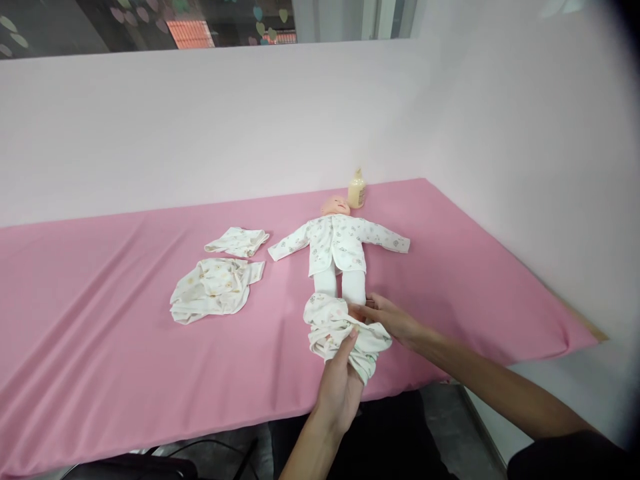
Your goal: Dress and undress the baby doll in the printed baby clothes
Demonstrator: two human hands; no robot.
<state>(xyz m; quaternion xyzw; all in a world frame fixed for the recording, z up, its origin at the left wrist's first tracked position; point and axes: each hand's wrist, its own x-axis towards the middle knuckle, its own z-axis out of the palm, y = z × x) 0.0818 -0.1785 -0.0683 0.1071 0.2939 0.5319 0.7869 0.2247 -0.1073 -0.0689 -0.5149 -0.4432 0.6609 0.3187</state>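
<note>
A baby doll [354, 287] lies on its back, head away from me, in a white patterned long-sleeved jacket [336, 243] with both sleeves spread out. Its white legs point toward me. Bunched white baby pants [325, 323] sit around the leg ends, near the table's front edge. My left hand [343, 383] is closed on the near part of the pants, thumb on top. From the right, my right hand [387, 317] reaches in with its fingers closed around the end of the doll's leg, beside the cloth. The feet are mostly hidden by the pants and fingers.
Left of the doll, a folded white garment [237, 241] lies above a larger crumpled white garment [215, 287]. A pump bottle [357, 190] stands by the doll's head. The pink-covered table [125, 360] meets a white wall behind. Below its front edge is a black chair part [133, 467].
</note>
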